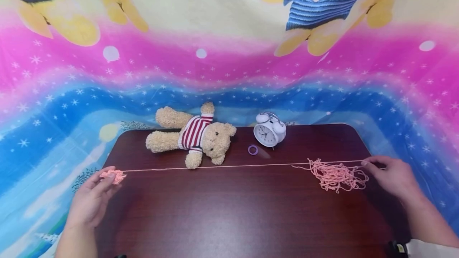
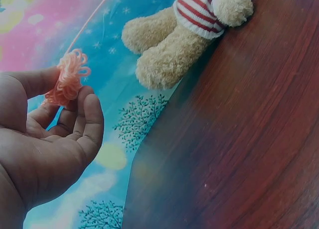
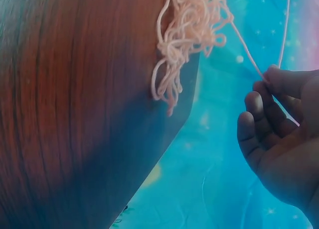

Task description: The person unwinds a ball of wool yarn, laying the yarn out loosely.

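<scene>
My left hand (image 1: 91,198) pinches a small crocheted-looking bunch of peach yarn (image 2: 70,82) between thumb and fingers, off the table's left edge. From it a single yarn strand (image 1: 247,165) runs taut across the width of the table to my right hand (image 1: 396,176). There the thumb and fingertips pinch the strand, and a slanting length (image 3: 246,50) leads from the pinch to a loose tangled pile of the same yarn (image 1: 337,176). That pile lies on the table's right side, just left of the right hand.
A teddy bear (image 1: 195,132) in a red-striped sweater lies on its back along the far left of the dark wooden table (image 1: 229,214). A white twin-bell alarm clock (image 1: 269,130) stands right of it, beside a purple ring (image 1: 252,150). A printed cloth (image 1: 229,63) hangs around the table.
</scene>
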The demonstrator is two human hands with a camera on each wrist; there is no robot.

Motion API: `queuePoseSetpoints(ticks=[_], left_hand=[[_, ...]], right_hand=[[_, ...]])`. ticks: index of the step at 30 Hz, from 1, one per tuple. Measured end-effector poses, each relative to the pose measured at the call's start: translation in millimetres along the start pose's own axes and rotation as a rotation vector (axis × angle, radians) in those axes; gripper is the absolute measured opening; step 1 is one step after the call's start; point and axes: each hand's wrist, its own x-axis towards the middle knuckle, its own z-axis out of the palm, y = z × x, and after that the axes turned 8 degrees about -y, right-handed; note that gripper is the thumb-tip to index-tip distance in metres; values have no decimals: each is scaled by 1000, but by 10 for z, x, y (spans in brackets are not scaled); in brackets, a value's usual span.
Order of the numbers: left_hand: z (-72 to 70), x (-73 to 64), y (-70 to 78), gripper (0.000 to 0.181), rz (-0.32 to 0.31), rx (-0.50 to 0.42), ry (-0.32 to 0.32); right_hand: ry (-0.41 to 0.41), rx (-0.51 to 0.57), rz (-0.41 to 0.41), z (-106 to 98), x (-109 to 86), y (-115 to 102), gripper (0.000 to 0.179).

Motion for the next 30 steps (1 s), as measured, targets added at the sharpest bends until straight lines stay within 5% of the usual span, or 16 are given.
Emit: queuePoseSetpoints(ticks=[10,16,20,26,30], left_hand=[[-104,-15,-21,25,76,-185,79],[-118,-41,-16,20,103,-351,201],[-100,-32,-40,20,85,-346,229],[-6,6,-108,24,68,-251,170],[98,39,-134,26,80,-199,146]], right_hand=[[8,-25,52,-24,19,164,49],[41,-26,65,28,15,210,44],[-7,-17,54,99,21,220,40],[-139,-21,-19,243,56,194,30],[-158,-15,-53,312,56,180,24]])
